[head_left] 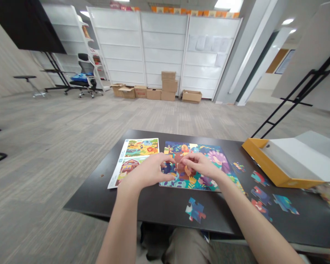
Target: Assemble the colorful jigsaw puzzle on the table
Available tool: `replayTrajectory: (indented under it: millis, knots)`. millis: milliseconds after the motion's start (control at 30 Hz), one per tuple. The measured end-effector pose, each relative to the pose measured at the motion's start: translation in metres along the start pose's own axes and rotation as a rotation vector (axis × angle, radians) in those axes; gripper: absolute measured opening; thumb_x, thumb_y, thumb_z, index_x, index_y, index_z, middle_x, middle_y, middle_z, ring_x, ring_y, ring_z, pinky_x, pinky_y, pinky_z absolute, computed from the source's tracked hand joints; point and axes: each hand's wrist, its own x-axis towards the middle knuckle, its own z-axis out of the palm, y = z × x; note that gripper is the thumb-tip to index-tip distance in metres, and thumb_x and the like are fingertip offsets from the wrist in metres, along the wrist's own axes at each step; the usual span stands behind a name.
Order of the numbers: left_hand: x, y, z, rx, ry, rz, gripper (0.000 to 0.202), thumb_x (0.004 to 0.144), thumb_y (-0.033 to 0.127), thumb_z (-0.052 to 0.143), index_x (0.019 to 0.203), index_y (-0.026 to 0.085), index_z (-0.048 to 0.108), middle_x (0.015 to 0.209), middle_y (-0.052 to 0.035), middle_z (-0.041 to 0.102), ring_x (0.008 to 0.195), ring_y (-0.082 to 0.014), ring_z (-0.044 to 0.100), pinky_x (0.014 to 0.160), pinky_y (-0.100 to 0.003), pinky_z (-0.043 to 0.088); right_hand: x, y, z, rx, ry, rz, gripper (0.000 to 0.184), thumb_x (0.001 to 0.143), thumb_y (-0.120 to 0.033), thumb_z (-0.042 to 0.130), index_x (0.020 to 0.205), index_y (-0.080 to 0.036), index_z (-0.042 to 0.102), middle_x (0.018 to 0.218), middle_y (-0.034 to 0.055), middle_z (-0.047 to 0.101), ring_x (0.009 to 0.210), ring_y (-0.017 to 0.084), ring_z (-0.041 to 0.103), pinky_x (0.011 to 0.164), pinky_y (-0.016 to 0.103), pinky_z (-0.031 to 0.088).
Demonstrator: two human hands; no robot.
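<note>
A colourful jigsaw puzzle (218,159), mostly put together, lies flat on the black table. My left hand (152,170) curves over its left edge, thumb and fingers apart, with no piece visible between them. Over the puzzle's brown middle part, my right hand (200,165) has its fingertips drawn together in a pinch; what they hold, if anything, is hidden. A loose blue puzzle piece (195,210) lies in front of the puzzle. Several more loose pieces, among them a purple-blue piece (260,195) and a teal piece (286,204), lie to the right.
Left of the puzzle, partly under my left hand, is a printed picture sheet (141,147). An opened yellow and white box (288,181) stands at the table's right side. A tiny brown bit (102,175) lies on the black table (90,196). Cardboard boxes (169,86) stand by the far shelves.
</note>
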Motion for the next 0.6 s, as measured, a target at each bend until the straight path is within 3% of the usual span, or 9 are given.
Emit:
replayTrajectory:
  millis: [200,300,400,500,600]
  knots:
    - [0.026,0.0,0.025,-0.052,0.093,0.184,0.041,0.078,0.019,0.075,0.118,0.023,0.068,0.12,-0.0057,0.072,0.109,-0.0239,0.067,0.097,-0.037,0.052,-0.001,-0.001,-0.006,0.172,0.005,0.059,0.04,0.075,-0.05,0.078,0.094,-0.017,0.066,0.069,-0.0005,0.066,0.058,0.011,0.058,0.053,0.023,0.043]
    - [0.033,-0.006,0.03,-0.14,0.155,0.122,0.042,0.082,0.012,0.064,0.123,0.022,0.064,0.123,-0.0072,0.07,0.098,-0.02,0.072,0.088,-0.034,0.057,-0.001,0.002,-0.01,0.2,0.117,0.05,0.044,0.075,-0.043,0.078,0.107,-0.018,0.063,0.073,-0.0011,0.066,0.061,0.012,0.06,0.054,0.023,0.046]
    - [0.037,-0.015,0.033,-0.191,0.22,-0.002,0.042,0.087,0.01,0.055,0.128,0.02,0.059,0.114,-0.0074,0.073,0.087,-0.0178,0.074,0.079,-0.031,0.06,0.0,0.006,-0.012,0.152,0.207,0.023,0.044,0.078,-0.038,0.073,0.115,-0.021,0.059,0.076,-0.0031,0.063,0.064,0.012,0.063,0.055,0.023,0.049]
    - [0.039,-0.021,0.035,-0.038,0.264,-0.002,0.038,0.089,0.012,0.055,0.126,0.019,0.061,0.114,-0.0086,0.073,0.104,-0.0222,0.071,0.093,-0.038,0.057,0.003,0.012,-0.014,0.074,0.295,0.043,0.039,0.079,-0.035,0.068,0.114,-0.022,0.058,0.081,-0.0023,0.063,0.063,0.014,0.066,0.052,0.023,0.05]
    - [0.042,-0.024,0.042,0.176,0.229,0.031,0.031,0.089,0.015,0.058,0.12,0.017,0.065,0.124,-0.0111,0.07,0.121,-0.027,0.062,0.108,-0.044,0.048,0.008,0.023,-0.021,-0.028,0.414,0.08,0.033,0.078,-0.035,0.065,0.108,-0.021,0.059,0.079,-0.0013,0.065,0.055,0.013,0.064,0.047,0.024,0.046]
